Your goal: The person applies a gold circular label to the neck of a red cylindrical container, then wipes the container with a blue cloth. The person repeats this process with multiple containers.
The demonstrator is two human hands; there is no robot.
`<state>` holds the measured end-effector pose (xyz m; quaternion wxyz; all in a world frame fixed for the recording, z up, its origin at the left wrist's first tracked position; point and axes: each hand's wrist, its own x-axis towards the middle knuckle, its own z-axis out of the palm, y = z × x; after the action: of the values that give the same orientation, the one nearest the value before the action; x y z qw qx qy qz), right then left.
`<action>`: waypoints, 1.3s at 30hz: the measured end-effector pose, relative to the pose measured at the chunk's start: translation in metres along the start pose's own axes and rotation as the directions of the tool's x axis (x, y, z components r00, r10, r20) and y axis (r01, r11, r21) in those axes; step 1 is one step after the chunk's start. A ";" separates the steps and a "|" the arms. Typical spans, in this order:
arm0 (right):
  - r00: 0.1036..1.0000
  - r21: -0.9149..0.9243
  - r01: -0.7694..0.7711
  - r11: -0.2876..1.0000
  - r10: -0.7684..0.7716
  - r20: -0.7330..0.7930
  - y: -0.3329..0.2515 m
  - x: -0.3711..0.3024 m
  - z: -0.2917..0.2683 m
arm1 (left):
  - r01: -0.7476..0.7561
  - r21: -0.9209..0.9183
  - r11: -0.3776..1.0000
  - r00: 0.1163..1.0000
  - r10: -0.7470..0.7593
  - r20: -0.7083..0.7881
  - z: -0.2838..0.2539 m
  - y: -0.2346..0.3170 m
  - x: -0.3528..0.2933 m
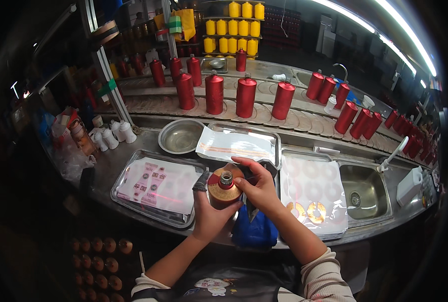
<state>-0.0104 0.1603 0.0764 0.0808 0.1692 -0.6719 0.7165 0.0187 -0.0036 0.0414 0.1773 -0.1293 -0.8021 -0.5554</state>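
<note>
A bottle [224, 199] with a gold shoulder, a red ring at the neck and a bare glass mouth stands upright before me. My left hand [206, 214] wraps around its left side, with a dark grey covering on one fingertip. From the right, my right hand [258, 186] grips the shoulder, its thumb pressed beside the neck and its index finger reaching past the far side. A dark object beside the right palm is partly hidden. Just below lies a blue cloth [254, 231]. The bottle's lower body is mostly hidden by my hands.
A left tray [115, 194] holds printed decal sheets. Ring-decal sheets [314, 186] lie between it and the sink [362, 194]. Beyond sit a metal bowl [181, 136] and a tray with a white sheet [236, 143]. Red bottles [246, 96] line the conveyor; white bottles [127, 132] stand left.
</note>
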 end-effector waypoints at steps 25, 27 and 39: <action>0.975 0.048 -0.186 0.981 0.190 -0.118 -0.013 -0.013 -0.001 | 0.134 -0.255 0.957 0.919 -0.024 0.393 -0.029 -0.013 0.025; 0.969 0.103 -0.195 0.975 0.208 -0.136 -0.017 -0.013 0.001 | 0.230 -0.394 0.890 0.871 -0.008 0.492 -0.035 -0.017 0.034; 0.982 0.011 -0.182 0.983 0.182 -0.056 -0.016 -0.028 0.009 | 0.433 -0.654 0.621 0.868 -0.090 0.489 -0.031 -0.006 0.032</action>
<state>0.0222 0.1558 0.0815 0.0334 0.0869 -0.6799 0.7274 -0.0078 -0.0349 0.0599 -0.1484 -0.1822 -0.5315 -0.8138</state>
